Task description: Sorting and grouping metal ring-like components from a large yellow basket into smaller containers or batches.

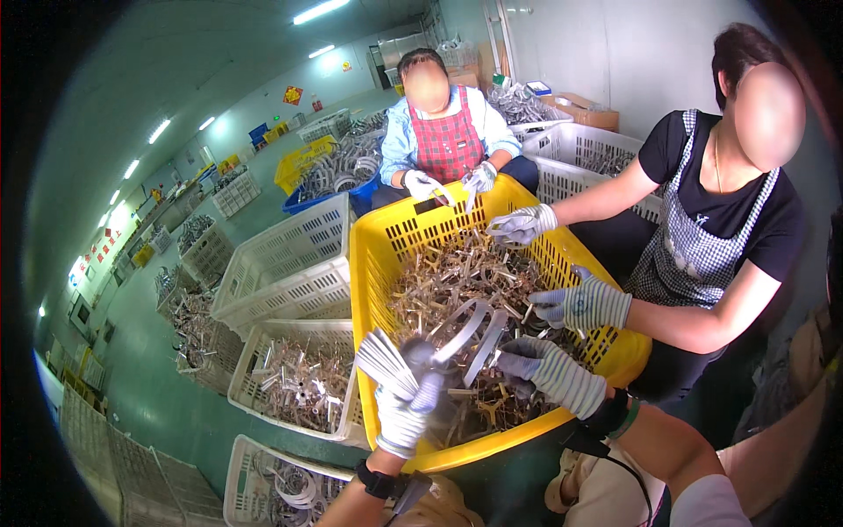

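Note:
My left hand (406, 415), in a striped glove, is closed round a fanned bundle of flat metal strips (385, 362); its fingertips are smeared by motion. My right hand (558, 376), gloved too, has its fingers drawn together at the end of a curved metal strip (485, 344). Another bent strip (463, 329) arches between both hands. Below them, a yellow plastic basket (376, 281) holds a heap of small tangled metal pieces (465, 281).
Two co-workers in gloves sit at the basket: one at its far side (452, 132), one at its right (702, 220). White crates (281, 290) stand on the left, some with metal parts. More crates and a blue basket (338, 198) sit farther back.

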Motion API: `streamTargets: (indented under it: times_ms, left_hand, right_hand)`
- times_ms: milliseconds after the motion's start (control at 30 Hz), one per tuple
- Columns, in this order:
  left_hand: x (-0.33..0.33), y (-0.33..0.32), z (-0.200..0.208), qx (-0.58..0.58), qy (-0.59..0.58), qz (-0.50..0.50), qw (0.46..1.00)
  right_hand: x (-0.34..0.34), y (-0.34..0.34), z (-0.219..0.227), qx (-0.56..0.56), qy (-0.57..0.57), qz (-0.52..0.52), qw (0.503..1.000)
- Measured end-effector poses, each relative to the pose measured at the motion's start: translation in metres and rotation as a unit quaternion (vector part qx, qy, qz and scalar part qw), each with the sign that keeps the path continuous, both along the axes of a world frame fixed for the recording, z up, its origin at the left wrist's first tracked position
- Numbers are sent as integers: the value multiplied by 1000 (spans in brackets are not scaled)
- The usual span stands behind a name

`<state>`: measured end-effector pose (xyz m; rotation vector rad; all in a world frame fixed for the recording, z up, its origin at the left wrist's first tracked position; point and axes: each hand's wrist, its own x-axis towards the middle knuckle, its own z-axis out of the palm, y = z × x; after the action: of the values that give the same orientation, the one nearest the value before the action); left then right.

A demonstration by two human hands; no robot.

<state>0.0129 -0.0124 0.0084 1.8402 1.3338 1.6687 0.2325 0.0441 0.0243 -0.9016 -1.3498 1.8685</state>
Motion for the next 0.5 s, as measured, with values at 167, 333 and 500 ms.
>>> streamTargets:
  times_ms: [167,333,500]
  left_hand:
    - [5,0,17,-118,-186,-38,975]
    - [3,7,-1,-104,-68,-23,992]
    - [12,5,10,-79,-65,-15,995]
  right_hand:
    - [3,6,2,-51,28,72,996]
    - [1,0,-3,-138,106,64,983]
    - [-1,0,3,-159,125,50,978]
